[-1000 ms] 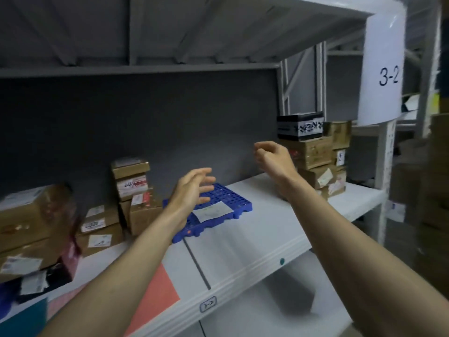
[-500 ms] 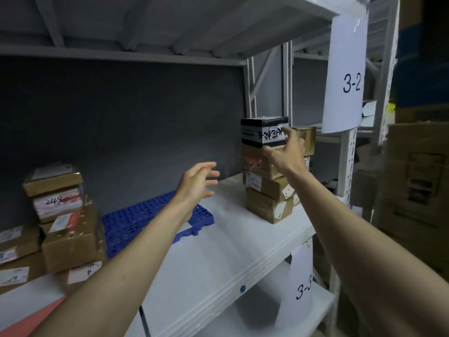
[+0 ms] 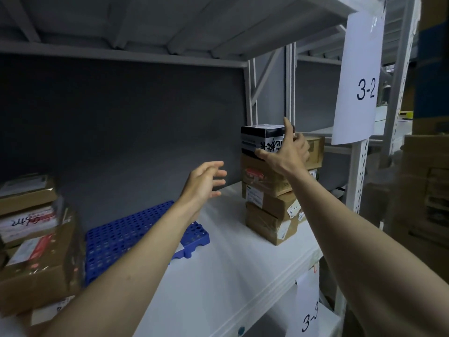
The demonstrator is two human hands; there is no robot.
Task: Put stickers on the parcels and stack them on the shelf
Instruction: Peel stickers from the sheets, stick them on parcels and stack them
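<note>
The black-and-white box (image 3: 262,139) sits on top of a stack of brown cardboard parcels (image 3: 269,200) at the right end of the white shelf (image 3: 233,268), close to the upright post that carries the paper sign (image 3: 359,76) marked 3-2. The right hand (image 3: 286,154) is laid against the box's near right side, thumb under its lower front edge and a finger reaching up past the top edge; the grip looks spread wide and only just closing, so I can't tell whether it truly has hold yet. The left hand (image 3: 204,183) hovers well apart from the stack, fingers loosely spread and holding nothing. The box looks small, rigid and probably light, though its glossy printed skin could be slippery; taking it by two opposite sides seems safest, since the parcels below sit slightly askew and might shift. Nothing here is an open container. A blue perforated plastic pallet (image 3: 116,242) lies flat on the shelf, and more taped brown parcels (image 3: 36,254) are piled at the left.
</note>
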